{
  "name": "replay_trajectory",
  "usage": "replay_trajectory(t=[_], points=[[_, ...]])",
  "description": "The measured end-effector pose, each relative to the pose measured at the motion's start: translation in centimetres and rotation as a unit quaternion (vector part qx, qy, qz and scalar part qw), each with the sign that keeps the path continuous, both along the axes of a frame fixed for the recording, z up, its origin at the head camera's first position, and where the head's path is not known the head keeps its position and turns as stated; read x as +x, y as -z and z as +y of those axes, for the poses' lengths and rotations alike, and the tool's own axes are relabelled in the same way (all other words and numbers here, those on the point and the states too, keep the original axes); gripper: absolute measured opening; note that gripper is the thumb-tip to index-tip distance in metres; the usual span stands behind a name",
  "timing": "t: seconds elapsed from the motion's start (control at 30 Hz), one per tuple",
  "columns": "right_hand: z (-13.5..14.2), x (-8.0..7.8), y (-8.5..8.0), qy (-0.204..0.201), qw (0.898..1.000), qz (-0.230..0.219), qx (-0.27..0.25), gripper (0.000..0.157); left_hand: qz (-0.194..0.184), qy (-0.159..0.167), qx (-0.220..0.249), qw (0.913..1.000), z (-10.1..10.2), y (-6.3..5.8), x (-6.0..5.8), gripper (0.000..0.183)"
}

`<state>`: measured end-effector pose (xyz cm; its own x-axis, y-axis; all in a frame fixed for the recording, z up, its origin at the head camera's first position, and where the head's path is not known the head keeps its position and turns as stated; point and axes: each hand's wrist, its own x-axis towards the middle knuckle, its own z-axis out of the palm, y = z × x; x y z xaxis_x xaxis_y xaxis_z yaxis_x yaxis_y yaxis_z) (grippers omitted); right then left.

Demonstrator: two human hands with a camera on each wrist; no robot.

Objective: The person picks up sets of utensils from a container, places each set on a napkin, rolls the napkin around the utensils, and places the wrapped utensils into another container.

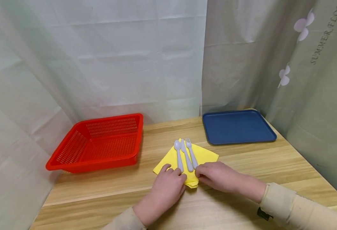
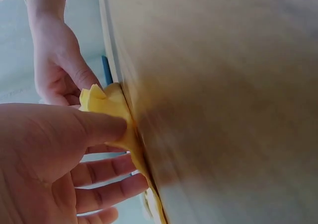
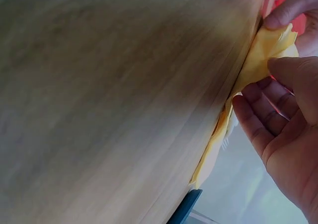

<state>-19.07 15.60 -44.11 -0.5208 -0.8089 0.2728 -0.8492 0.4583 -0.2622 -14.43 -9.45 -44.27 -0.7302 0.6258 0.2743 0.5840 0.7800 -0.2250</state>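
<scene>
A yellow napkin lies on the table with its far part spread flat and its near corner folded up. On it, side by side, lie a light grey plastic spoon, knife and fork, handles toward me. My left hand pinches the napkin's near edge on the left, its fingers close to the spoon handle. From the right, my right hand pinches the folded near edge beside the fork handle. In the left wrist view the thumb presses the bunched yellow cloth.
A red perforated plastic basket stands at the left of the wooden table. At the back right lies a blue rectangular tray. Light curtains hang behind and along both sides.
</scene>
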Motion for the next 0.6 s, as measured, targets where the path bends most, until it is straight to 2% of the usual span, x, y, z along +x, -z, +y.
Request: replay_trajectory(t=[0.17,0.37,0.43,0.5,0.6], points=[[0.5,0.0,0.1,0.011,1.000,-0.010,0.003,0.004,0.002,-0.003,0.009,0.9999,0.2,-0.3,-0.4,0.009],[1.3,-0.2,-0.3,0.018,0.999,-0.026,0.016,0.046,-0.014,-0.003,0.054,0.9985,0.2,-0.5,-0.6,0.018],[1.3,-0.3,-0.5,0.018,0.999,-0.027,0.027,0.055,-0.014,-0.002,0.071,0.9974,0.1,-0.6,-0.8,0.019],[1.2,-0.5,-0.6,0.021,0.999,-0.023,0.035,0.053,-0.015,-0.004,0.085,0.9963,0.1,-0.7,-1.0,0.018],[0.9,-0.9,-0.6,0.035,0.999,-0.005,0.038,0.037,-0.018,-0.007,0.100,0.9948,0.0,-0.9,-1.6,0.018]])
